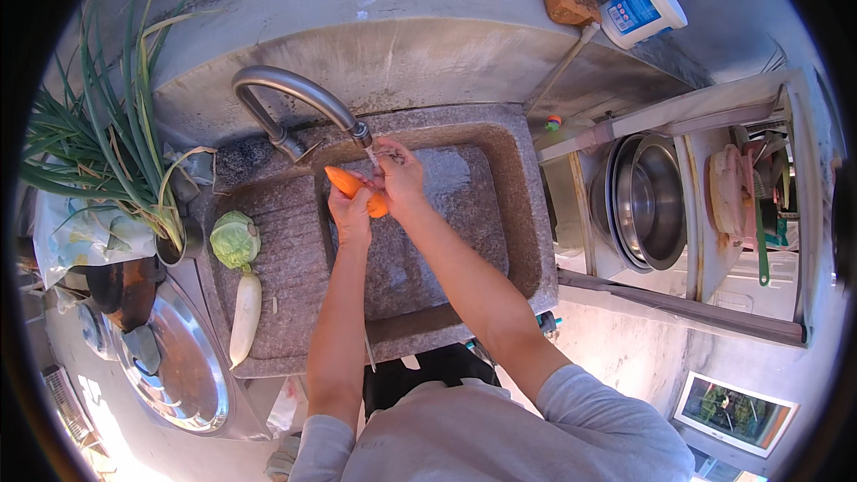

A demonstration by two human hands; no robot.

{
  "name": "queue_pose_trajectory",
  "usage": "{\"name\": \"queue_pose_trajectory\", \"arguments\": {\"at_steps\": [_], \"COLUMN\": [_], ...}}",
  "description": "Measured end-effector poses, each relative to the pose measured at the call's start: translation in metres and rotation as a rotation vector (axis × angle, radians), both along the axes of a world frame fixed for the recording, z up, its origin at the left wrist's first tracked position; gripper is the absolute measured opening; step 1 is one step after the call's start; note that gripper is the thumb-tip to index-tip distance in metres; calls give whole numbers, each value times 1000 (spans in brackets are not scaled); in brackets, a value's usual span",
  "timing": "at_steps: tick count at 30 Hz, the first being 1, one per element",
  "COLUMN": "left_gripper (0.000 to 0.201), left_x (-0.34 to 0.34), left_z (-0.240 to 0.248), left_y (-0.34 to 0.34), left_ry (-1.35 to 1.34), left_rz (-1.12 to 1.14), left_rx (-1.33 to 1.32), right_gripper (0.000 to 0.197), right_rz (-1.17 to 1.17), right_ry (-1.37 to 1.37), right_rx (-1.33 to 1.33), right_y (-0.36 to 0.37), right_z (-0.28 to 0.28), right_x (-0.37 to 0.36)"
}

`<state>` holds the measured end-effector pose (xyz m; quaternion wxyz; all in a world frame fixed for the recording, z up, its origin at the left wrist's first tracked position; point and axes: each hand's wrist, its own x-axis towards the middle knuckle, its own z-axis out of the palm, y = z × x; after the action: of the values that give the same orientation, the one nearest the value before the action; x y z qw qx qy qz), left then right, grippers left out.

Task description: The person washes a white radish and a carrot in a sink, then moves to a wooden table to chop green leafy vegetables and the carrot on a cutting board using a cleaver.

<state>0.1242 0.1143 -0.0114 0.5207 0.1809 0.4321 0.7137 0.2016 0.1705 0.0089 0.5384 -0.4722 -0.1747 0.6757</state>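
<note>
Head view: carrot [350,186] in left hand [353,214] grip, right hand [399,177] touching

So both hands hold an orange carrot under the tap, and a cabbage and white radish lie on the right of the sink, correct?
Not quite. The head view shows the cabbage and radish on the left of the sink. Both hands do hold the carrot under the tap.

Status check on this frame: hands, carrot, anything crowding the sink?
Both hands, left and right, on carrot under faucet. Basin otherwise bare. Cabbage, white radish on drainboard, apart.
</note>
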Motion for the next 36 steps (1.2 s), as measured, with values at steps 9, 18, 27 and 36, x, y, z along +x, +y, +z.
{"name": "queue_pose_trajectory", "arguments": {"at_steps": [9,18,27,36], "left_gripper": [43,39,42,42], "left_x": [21,13,-63,-149], "left_z": [27,16,-17,59], "left_y": [62,55,-73,-174], "left_ry": [801,83,244,1375], "left_rz": [20,-303,-454,-426], "left_rx": [-327,-553,-604,-719], "right_gripper": [24,47,38,78], "right_rz": [84,170,201,438], "right_ry": [-242,-853,-1721,-1923], "right_rx": [-65,-332,-90,-57], "right_y": [-27,-122,-229,-282], "right_z": [20,-58,-34,-46], "right_x": [33,170,337,358]}}
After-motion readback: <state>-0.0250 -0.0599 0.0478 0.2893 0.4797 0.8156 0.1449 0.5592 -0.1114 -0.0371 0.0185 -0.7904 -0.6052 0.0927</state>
